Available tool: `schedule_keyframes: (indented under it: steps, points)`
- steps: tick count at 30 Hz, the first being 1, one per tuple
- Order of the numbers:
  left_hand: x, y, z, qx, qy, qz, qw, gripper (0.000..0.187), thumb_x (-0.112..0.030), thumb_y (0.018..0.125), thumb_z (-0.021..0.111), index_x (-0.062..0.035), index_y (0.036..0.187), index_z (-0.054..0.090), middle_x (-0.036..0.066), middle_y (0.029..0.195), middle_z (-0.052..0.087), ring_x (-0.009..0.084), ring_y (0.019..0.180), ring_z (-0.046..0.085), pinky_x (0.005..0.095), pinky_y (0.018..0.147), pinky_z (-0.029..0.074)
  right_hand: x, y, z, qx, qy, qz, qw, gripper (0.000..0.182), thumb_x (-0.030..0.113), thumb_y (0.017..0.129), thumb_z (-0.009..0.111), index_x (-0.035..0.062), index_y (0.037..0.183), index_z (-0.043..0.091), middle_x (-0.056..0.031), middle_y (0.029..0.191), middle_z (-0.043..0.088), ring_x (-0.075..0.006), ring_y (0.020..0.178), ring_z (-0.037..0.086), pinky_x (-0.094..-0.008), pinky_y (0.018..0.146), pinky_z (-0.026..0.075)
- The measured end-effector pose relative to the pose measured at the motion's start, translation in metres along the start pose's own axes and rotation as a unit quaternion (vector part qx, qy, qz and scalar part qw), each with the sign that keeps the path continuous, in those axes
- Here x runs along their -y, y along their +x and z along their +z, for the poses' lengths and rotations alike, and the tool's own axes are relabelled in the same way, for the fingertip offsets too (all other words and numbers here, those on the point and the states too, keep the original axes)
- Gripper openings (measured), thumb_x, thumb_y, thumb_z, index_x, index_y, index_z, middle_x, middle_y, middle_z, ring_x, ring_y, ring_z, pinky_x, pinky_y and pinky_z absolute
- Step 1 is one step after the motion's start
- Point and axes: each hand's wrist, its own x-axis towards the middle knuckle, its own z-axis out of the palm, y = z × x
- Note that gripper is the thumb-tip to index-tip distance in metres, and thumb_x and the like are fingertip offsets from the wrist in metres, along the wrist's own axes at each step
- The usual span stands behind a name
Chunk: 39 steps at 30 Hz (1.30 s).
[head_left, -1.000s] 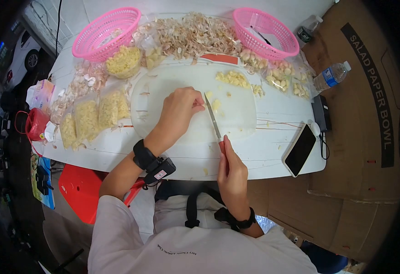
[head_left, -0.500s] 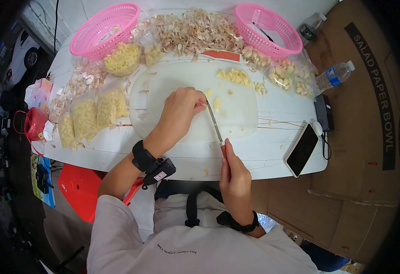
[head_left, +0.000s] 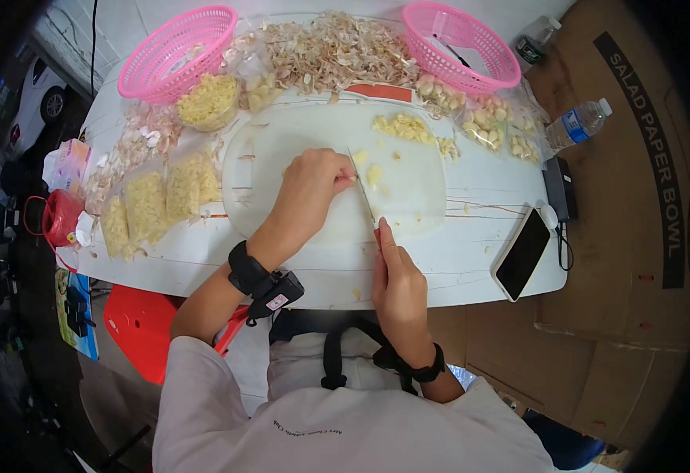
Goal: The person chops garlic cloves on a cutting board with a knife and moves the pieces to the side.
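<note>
My left hand [head_left: 309, 189] rests curled on the white cutting board [head_left: 282, 142], its fingertips pinched on a small garlic piece right beside the knife blade. My right hand [head_left: 396, 284] grips the red handle of the knife [head_left: 363, 197], whose thin blade points away from me and touches the board next to my left fingertips. Cut garlic pieces [head_left: 372, 175] lie just right of the blade. A heap of chopped garlic [head_left: 401, 128] sits at the board's far right.
Two pink baskets [head_left: 175, 51] [head_left: 459, 47] stand at the table's far side with garlic skins [head_left: 333, 51] between them. Bags of garlic [head_left: 156, 201] lie left, peeled cloves [head_left: 490, 126] right. A phone [head_left: 522, 252] and a water bottle [head_left: 577, 122] sit at the right.
My right hand has slid forward along the knife toward the board, and the blade has moved closer to my left fingertips. My left hand has stayed in place.
</note>
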Motion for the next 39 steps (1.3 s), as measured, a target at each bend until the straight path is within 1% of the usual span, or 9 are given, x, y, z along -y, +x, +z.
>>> schedule_keyframes:
  steps: [4, 9, 19, 21, 22, 28, 34, 36, 39]
  points:
    - [0.002, 0.001, 0.001, -0.008, -0.015, -0.007, 1.000, 0.010, 0.001, 0.075, 0.074, 0.0032, 0.082, 0.069, 0.019, 0.078, 0.067, 0.0307, 0.070, 0.067, 0.0362, 0.064, 0.053, -0.003, -0.001, -0.007, -0.034, 0.049, -0.040, 0.997, 0.052, 0.003, 0.093, 0.057, 0.0077, 0.144, 0.046, -0.0153, 0.082, 0.060, -0.0356, 0.063, 0.061, -0.0423, 0.055, 0.050]
    - [0.000, 0.001, 0.000, 0.001, -0.018, -0.012, 1.000, 0.010, 0.003, 0.074, 0.074, 0.0036, 0.083, 0.069, 0.019, 0.078, 0.067, 0.0297, 0.070, 0.068, 0.0351, 0.065, 0.054, 0.013, -0.015, -0.027, 0.012, 0.040, 0.013, 0.999, 0.053, 0.002, 0.093, 0.057, 0.0081, 0.144, 0.046, -0.0158, 0.083, 0.061, -0.0363, 0.065, 0.061, -0.0430, 0.056, 0.050]
    - [0.003, 0.001, 0.001, -0.003, -0.026, -0.001, 1.000, 0.011, 0.004, 0.074, 0.074, 0.0046, 0.083, 0.068, 0.018, 0.078, 0.068, 0.0283, 0.070, 0.068, 0.0337, 0.065, 0.054, 0.011, -0.013, -0.016, -0.001, 0.065, -0.004, 0.998, 0.055, 0.004, 0.093, 0.056, 0.0091, 0.146, 0.043, -0.0155, 0.083, 0.060, -0.0371, 0.062, 0.061, -0.0442, 0.054, 0.050]
    - [0.007, -0.001, 0.004, 0.000, -0.041, -0.010, 0.999, 0.009, 0.002, 0.075, 0.073, 0.0020, 0.082, 0.068, 0.017, 0.080, 0.066, 0.0320, 0.075, 0.065, 0.0389, 0.068, 0.052, 0.014, -0.005, -0.014, 0.041, 0.050, 0.044, 0.997, 0.047, -0.004, 0.094, 0.054, 0.0010, 0.140, 0.048, -0.0225, 0.101, 0.067, -0.0386, 0.087, 0.066, -0.0394, 0.076, 0.053]
    - [0.008, -0.001, 0.005, 0.001, -0.055, -0.020, 0.998, 0.006, -0.001, 0.076, 0.072, -0.0005, 0.080, 0.068, 0.016, 0.081, 0.065, 0.0358, 0.081, 0.062, 0.0440, 0.072, 0.049, 0.014, -0.001, -0.012, 0.040, 0.050, 0.045, 0.997, 0.047, -0.004, 0.094, 0.054, 0.0010, 0.140, 0.048, -0.0225, 0.101, 0.067, -0.0386, 0.087, 0.066, -0.0394, 0.076, 0.053]
    - [0.006, 0.000, 0.003, 0.013, -0.054, -0.031, 0.998, 0.007, -0.001, 0.076, 0.072, -0.0009, 0.081, 0.067, 0.016, 0.081, 0.064, 0.0357, 0.082, 0.060, 0.0441, 0.072, 0.048, 0.016, 0.011, -0.006, 0.070, -0.028, 0.073, 0.994, 0.049, -0.002, 0.092, 0.055, 0.0046, 0.140, 0.049, -0.0203, 0.093, 0.066, -0.0387, 0.081, 0.065, -0.0435, 0.069, 0.051]
    - [0.007, -0.002, 0.004, -0.002, -0.050, -0.018, 0.999, 0.005, -0.002, 0.077, 0.072, -0.0007, 0.080, 0.067, 0.016, 0.081, 0.065, 0.0352, 0.081, 0.061, 0.0433, 0.072, 0.049, 0.016, -0.005, -0.023, 0.044, 0.022, 0.048, 0.998, 0.048, -0.002, 0.093, 0.056, 0.0039, 0.140, 0.049, -0.0207, 0.102, 0.068, -0.0380, 0.085, 0.066, -0.0410, 0.074, 0.052]
    - [0.004, 0.000, 0.001, 0.011, -0.061, -0.035, 0.997, 0.005, -0.002, 0.077, 0.072, -0.0005, 0.080, 0.068, 0.017, 0.081, 0.065, 0.0351, 0.081, 0.062, 0.0431, 0.072, 0.049, 0.015, -0.013, -0.025, 0.032, 0.014, 0.013, 0.999, 0.053, 0.008, 0.095, 0.056, 0.0079, 0.146, 0.042, -0.0166, 0.080, 0.060, -0.0378, 0.060, 0.061, -0.0461, 0.052, 0.050]
    - [0.004, 0.001, 0.001, 0.011, -0.055, -0.032, 0.998, 0.007, 0.001, 0.076, 0.073, 0.0022, 0.082, 0.069, 0.017, 0.078, 0.067, 0.0305, 0.075, 0.066, 0.0375, 0.068, 0.052, 0.017, -0.018, -0.031, 0.031, 0.005, 0.009, 0.999, 0.054, 0.007, 0.094, 0.058, 0.0071, 0.146, 0.042, -0.0162, 0.079, 0.059, -0.0368, 0.059, 0.060, -0.0452, 0.051, 0.049]
